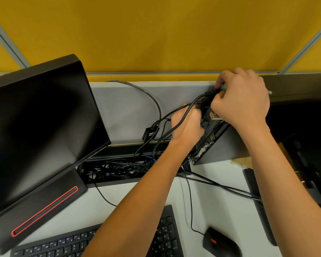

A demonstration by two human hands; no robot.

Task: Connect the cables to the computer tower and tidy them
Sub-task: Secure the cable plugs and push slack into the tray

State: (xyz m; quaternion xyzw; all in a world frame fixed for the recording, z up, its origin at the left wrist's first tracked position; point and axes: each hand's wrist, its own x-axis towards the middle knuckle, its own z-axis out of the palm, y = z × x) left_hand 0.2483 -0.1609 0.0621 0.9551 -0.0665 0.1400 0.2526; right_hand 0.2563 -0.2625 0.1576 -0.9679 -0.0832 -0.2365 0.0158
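While both hands work at its back end, the computer tower lies on the white desk at about 3 o'clock in the view, with its port side turned toward 10 o'clock. A bunch of black cables runs to that port side. The right hand is at the top of the ports, at about 1 o'clock, with its fingers curled tight around a small plug with a green tip. The left hand is just below and to the left of it, and its fingers are curled around some of the black cables right by the ports. One small black box hangs on a cable at 9 o'clock from the left hand.

More tangled cables lie in the black tray cut into the desk, at 7 o'clock from the tower. Two black cables cross the desk toward 4 o'clock. A big dark monitor stands at 9 o'clock on a stand with a red line. A black keyboard sits at 6 o'clock, partly under the arms. A black mouse with a red wheel lies at 5 o'clock, and its thin wire goes up toward the tower. A yellow wall fills the top at 12 o'clock.
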